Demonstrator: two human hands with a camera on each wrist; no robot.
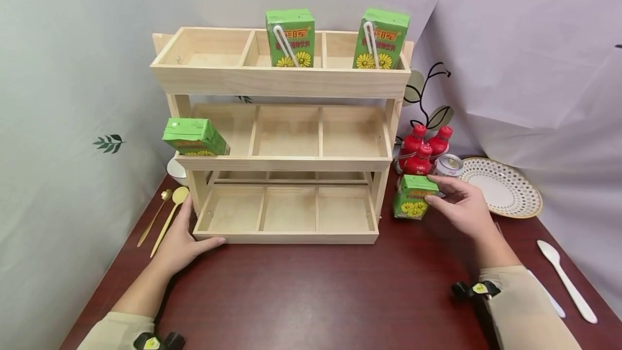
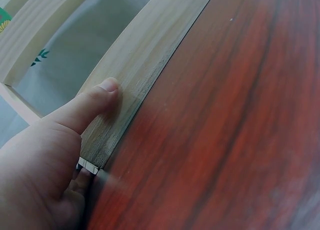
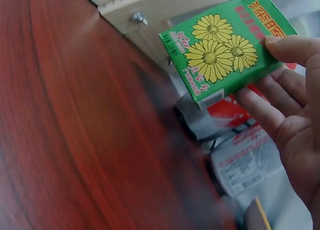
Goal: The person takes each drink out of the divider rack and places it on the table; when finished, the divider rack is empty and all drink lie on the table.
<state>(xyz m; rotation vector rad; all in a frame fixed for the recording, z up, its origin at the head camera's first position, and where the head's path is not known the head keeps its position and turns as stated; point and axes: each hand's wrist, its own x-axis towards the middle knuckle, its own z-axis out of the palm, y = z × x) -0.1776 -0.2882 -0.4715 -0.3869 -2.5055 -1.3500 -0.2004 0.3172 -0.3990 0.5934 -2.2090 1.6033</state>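
Observation:
A three-tier wooden shelf rack with divided compartments stands on the table. Its lower left corner is gripped by my left hand; in the left wrist view the thumb presses the front board while the other fingers, partly hidden, go round the end. Right of the rack, my right hand pinches a green drink carton with yellow flowers between thumb and fingers. The right wrist view has this carton tilted. Two cartons with straws stand in the top tier's middle and right compartments.
Another green carton leans in the middle tier's left compartment. Red bottles and a can stand behind the held carton, near a dotted plate. A white spoon lies right; gold utensils lie left.

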